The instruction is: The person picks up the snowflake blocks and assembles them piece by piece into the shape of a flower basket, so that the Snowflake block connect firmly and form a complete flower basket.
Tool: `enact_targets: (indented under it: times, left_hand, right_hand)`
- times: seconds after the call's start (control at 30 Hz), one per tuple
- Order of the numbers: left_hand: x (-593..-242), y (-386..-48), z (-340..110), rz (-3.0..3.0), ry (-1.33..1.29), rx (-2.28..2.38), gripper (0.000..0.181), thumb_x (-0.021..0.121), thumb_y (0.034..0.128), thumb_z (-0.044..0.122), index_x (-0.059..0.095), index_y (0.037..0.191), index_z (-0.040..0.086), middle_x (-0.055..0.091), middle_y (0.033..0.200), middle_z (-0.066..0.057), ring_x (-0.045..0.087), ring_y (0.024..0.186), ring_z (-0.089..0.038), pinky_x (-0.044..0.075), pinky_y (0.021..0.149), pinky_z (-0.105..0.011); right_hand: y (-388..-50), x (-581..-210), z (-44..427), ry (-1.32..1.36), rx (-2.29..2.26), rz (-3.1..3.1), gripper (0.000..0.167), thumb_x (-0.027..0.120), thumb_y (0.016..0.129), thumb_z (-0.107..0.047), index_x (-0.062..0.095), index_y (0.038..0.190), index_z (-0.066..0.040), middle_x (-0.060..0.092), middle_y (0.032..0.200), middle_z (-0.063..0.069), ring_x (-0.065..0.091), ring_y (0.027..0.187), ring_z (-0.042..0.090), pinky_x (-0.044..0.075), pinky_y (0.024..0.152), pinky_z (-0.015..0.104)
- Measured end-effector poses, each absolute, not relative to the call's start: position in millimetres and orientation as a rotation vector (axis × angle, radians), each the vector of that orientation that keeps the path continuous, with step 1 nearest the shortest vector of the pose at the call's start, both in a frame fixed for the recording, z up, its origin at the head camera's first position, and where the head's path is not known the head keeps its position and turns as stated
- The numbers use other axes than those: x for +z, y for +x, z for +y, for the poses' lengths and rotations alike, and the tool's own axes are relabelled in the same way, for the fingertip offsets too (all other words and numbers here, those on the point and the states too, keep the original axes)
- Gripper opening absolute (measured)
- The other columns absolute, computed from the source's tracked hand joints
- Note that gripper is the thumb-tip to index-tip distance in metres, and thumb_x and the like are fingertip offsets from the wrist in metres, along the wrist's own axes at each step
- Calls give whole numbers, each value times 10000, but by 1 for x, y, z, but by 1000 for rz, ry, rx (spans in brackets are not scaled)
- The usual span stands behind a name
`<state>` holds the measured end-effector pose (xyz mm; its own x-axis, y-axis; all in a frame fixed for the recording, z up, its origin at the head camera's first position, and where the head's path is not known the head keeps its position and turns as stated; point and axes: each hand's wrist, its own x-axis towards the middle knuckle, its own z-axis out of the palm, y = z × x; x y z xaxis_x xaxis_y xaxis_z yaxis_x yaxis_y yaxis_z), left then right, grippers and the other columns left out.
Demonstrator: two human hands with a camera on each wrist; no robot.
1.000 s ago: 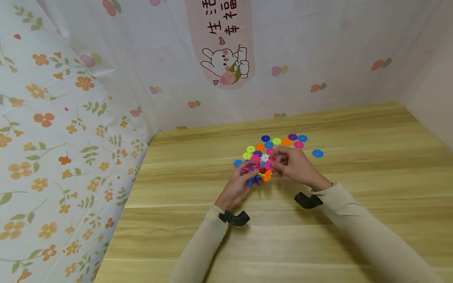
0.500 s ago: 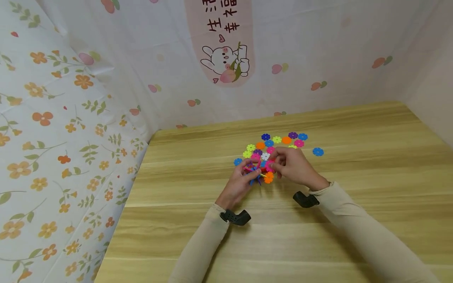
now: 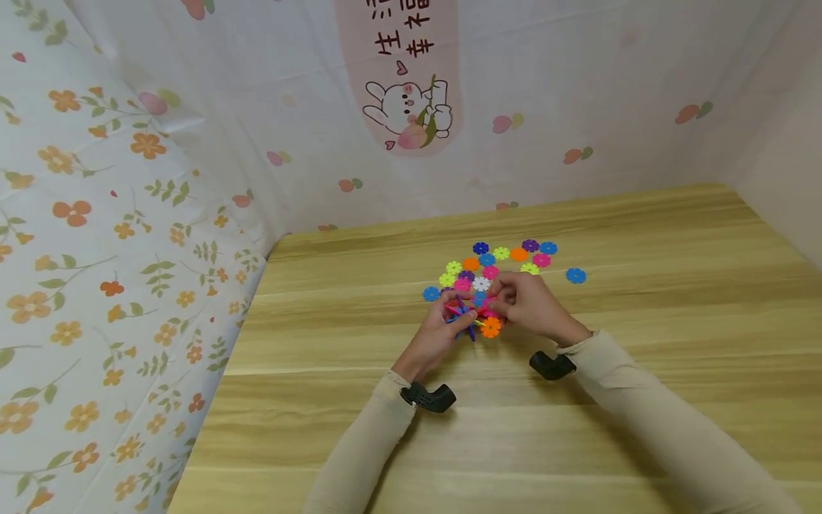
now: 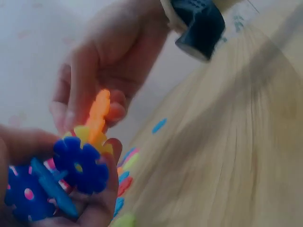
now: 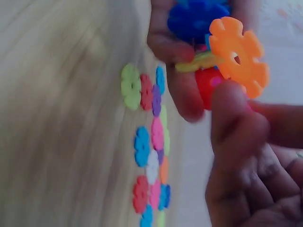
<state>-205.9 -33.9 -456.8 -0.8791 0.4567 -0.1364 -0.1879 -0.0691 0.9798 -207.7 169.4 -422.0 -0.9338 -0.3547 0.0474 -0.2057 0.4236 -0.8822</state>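
A homelike setting: wood-grain table (image 3: pixel 546 442), flower-print cloth (image 3: pixel 128 271) at left, rabbit-print cloth (image 3: pixel 514 93) behind.

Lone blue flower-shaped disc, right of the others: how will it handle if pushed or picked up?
The blue flower-shaped disc lies flat, so a push would likely slide it rather than roll or tip it. It looks thin, so it's probably light. A similar raised orange flower-shaped disc shows no visible sag, hinting at stiffness.
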Motion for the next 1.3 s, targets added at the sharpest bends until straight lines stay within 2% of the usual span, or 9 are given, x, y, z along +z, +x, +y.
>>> enact_targets:
  times: [0.2,0.27,0.4,0.5,0.63,0.87,1.0,1.13,1.3]
  left_hand:
    - [-453,-211,-51,1723,192,1944,433,491,1041,117,319,1421,3,482,1409,-184,566,1202,-202,498,857,-246]
    - [-453,-212,-53,1673,164,1960,418,497,1030,85,330,1398,-19,482,1415,-186,575,1180,-199,508,835,-241]
    - [-453,-212,-54,1615,170,2007,349,535,1006,60,441,1325,-44,512,1343,-200,607,1021,-142,499,745,-230]
    - [-454,-212,-52,1598,200,2031,378,560,998,78,490,1357,-16,515,1378,-248,634,1001,-135,510,762,-244]
    - [-456,-211,-49,1570,189,2053,412,579,995,124,505,1391,39,562,1368,-209,648,1037,-135,525,817,-254]
    - [-458,-209,-51,1454,102,2142,242,543,1000,152,455,1221,109,550,1087,-12,552,888,-125,466,737,-266]
    - [-456,-209,-51,1351,133,2150,193,504,1019,147,446,1202,130,585,1125,-43,634,931,-180,497,794,-305]
    - [-456,-209,-53,1228,180,2150,225,465,1042,159,455,1265,129,634,1154,-89,697,978,-276,534,841,-319]
    - [-457,-209,-53,1161,219,2159,249,463,1045,179,441,1286,122,642,1127,-91,705,955,-255,557,813,-299]
  right_hand:
    - [-229,-418,190,-515,-1298,2636,153,550,1008,-74,677,983,8,692,840,146,666,657,308,553,618,368]
    - [-238,-419,195,-517,-1152,2751,113,599,969,-45,686,991,24,692,896,158,666,739,298,548,690,387]
    - [-248,-427,185,-602,-794,2938,136,729,852,-49,698,972,9,703,931,130,648,882,304,548,785,458]
    - [-248,-434,175,-618,-594,3006,153,769,832,-99,669,908,-13,661,882,118,622,820,286,555,712,429]
    - [-247,-441,170,-549,-465,3046,189,771,858,-140,617,856,-31,574,840,110,562,743,248,536,625,389]
    - [-248,-444,171,-556,-443,3072,134,751,859,-123,668,856,-18,594,860,127,577,779,270,565,666,428]
    - [-250,-445,174,-569,-465,3026,137,758,843,-109,685,929,-31,595,909,121,570,814,266,565,685,422]
    - [-253,-444,177,-577,-554,2924,149,759,816,-54,621,869,-34,559,851,97,521,776,240,511,673,373]
    - [-253,-445,179,-557,-676,2852,222,746,814,-13,597,977,12,584,830,87,528,747,228,511,711,377]
